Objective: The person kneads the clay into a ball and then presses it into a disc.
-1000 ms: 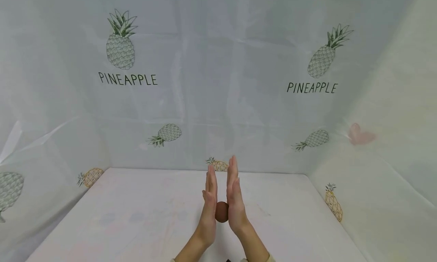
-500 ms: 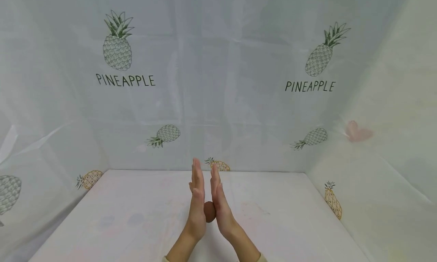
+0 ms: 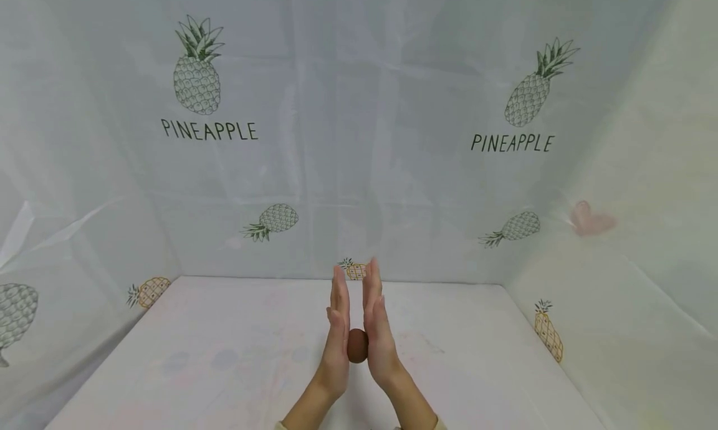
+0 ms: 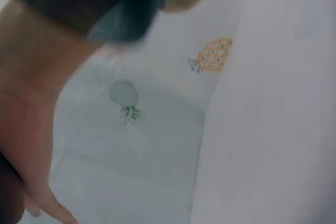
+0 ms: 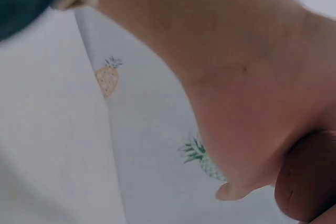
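Note:
A smooth brown ball (image 3: 357, 346), which looks like modelling clay, sits between the two palms in the head view. My left hand (image 3: 337, 343) presses on its left side, palm inward, fingers straight and pointing away. Against the other side lies my right hand (image 3: 379, 336), also flat, its fingertips a little farther forward than the left ones. The right wrist view shows fine cracks in the ball (image 5: 307, 182) close under the palm (image 5: 252, 124). In the left wrist view the ball (image 4: 8, 190) is dark and cut off at the left edge, beside the left hand (image 4: 26, 135).
A white table (image 3: 224, 336) with faint pink and blue stains spreads below the hands. Pale sheeting (image 3: 359, 137) printed with pineapples rises behind the table and along both sides. Cream sleeve cuffs (image 3: 439, 424) show at the bottom edge.
Both hands swing left with the ball, then partly back right. The left hand slides forward and back, the right the opposite way, while the ball stays between the palms.

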Motion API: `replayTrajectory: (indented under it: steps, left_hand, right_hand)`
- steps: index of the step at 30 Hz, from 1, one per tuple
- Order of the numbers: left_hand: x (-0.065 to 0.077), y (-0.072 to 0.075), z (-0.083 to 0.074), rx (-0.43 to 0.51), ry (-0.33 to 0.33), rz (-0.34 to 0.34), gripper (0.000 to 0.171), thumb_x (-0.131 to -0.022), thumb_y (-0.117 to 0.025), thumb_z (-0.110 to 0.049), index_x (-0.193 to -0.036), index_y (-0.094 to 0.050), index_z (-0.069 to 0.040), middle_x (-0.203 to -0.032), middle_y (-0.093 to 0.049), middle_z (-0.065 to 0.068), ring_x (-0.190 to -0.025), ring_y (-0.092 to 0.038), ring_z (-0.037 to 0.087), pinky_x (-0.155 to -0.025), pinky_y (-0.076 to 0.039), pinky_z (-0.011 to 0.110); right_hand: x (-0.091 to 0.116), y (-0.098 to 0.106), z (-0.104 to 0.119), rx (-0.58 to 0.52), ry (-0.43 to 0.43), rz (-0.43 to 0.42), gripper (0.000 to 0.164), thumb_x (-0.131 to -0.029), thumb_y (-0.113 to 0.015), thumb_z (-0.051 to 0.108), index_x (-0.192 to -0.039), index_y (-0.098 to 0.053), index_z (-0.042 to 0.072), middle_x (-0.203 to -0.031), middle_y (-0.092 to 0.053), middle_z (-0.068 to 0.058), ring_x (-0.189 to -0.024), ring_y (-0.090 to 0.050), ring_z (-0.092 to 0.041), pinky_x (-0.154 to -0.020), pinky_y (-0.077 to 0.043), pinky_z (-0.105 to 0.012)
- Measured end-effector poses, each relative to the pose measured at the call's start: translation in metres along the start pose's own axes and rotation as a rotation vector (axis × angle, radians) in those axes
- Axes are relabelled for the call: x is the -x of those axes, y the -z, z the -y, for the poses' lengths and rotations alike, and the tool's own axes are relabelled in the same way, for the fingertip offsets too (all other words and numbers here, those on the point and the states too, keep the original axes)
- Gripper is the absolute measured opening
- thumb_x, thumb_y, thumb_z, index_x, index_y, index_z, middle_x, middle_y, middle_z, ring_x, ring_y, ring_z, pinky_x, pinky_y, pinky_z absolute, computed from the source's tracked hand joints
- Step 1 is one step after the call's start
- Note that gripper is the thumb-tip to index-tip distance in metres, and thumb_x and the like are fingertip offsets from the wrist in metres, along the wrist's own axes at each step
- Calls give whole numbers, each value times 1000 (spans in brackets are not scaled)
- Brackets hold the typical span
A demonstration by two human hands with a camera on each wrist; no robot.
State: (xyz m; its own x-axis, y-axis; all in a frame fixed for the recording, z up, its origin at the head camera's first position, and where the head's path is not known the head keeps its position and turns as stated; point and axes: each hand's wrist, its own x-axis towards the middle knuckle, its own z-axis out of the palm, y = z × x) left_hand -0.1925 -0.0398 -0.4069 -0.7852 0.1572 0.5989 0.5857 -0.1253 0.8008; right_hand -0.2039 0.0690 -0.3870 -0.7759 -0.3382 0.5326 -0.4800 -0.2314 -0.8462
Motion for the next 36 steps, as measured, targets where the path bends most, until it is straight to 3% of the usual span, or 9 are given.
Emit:
replayTrajectory:
  steps: [5, 18, 19, 20, 22, 25, 26, 29, 36]
  left_hand:
    - [4, -4, 0, -23, -57, -6, 60, -111, 7, -47, -170, 13, -32, -177, 18, -13, -162, 21, 13, -116, 27, 68]
    - [0, -1, 5, 42, 13, -105, 63, -108, 4, -60, -167, 16, -42, -173, 26, -19, -157, 31, 10, -115, 32, 65]
    - [-1, -1, 6, 48, 16, -106, 63, -108, 4, -61, -167, 16, -43, -173, 26, -19, -157, 32, 11, -114, 32, 66]
    - [-1, 0, 6, 57, 17, -107, 63, -108, 3, -61, -167, 16, -43, -173, 27, -19, -157, 33, 12, -114, 31, 68]
    - [-2, 0, 8, 72, 28, -114, 63, -107, 3, -63, -166, 16, -44, -172, 26, -21, -157, 33, 13, -115, 28, 70]
    - [-3, 0, 9, 90, 38, -123, 64, -107, 2, -64, -166, 16, -45, -171, 27, -23, -156, 35, 15, -114, 26, 73]
    - [-3, 1, 9, 93, 41, -126, 64, -107, 2, -65, -166, 16, -45, -171, 27, -24, -155, 36, 15, -115, 26, 73]
    - [-3, 1, 10, 96, 42, -133, 65, -107, 1, -65, -167, 16, -43, -171, 26, -23, -156, 35, 16, -115, 26, 73]
    - [-4, 4, 10, 61, 17, -138, 64, -108, 2, -62, -168, 13, -41, -173, 23, -21, -158, 30, 13, -116, 30, 66]
  right_hand:
    - [-4, 3, -9, -26, -45, -6, 57, -114, 1, 49, -169, 11, 40, -175, 14, 21, -163, 13, -16, -124, 14, -66]
    - [-6, -8, -18, 79, -165, -62, 54, -112, 5, 53, -166, 7, 50, -174, 15, 20, -163, 15, -19, -126, 9, -68]
    - [-6, -9, -18, 92, -182, -73, 53, -112, 5, 52, -166, 7, 51, -175, 15, 18, -163, 9, -21, -126, 4, -68]
    - [-6, -9, -18, 117, -199, -83, 53, -113, 5, 52, -165, 7, 53, -175, 14, 16, -161, -13, -25, -127, -8, -66]
    - [-5, -9, -18, 159, -241, -92, 51, -112, 5, 54, -163, 8, 57, -176, 10, 10, -130, -55, -32, -114, -42, -57]
    - [-4, -9, -20, 199, -243, -95, 51, -113, 3, 53, -163, 10, 57, -177, 11, 4, -125, -57, -37, -106, -47, -59]
    - [-4, -9, -21, 204, -234, -95, 51, -113, 2, 53, -163, 10, 56, -177, 11, 4, -130, -57, -40, -107, -48, -61]
    - [-4, -9, -22, 193, -192, -98, 51, -115, -3, 50, -165, 9, 53, -177, 15, 8, -164, 3, -33, -122, -20, -75]
    - [-5, -5, -22, 187, -164, -98, 51, -117, -7, 47, -165, 9, 53, -176, 16, 11, -164, 6, -35, -120, -27, -72]
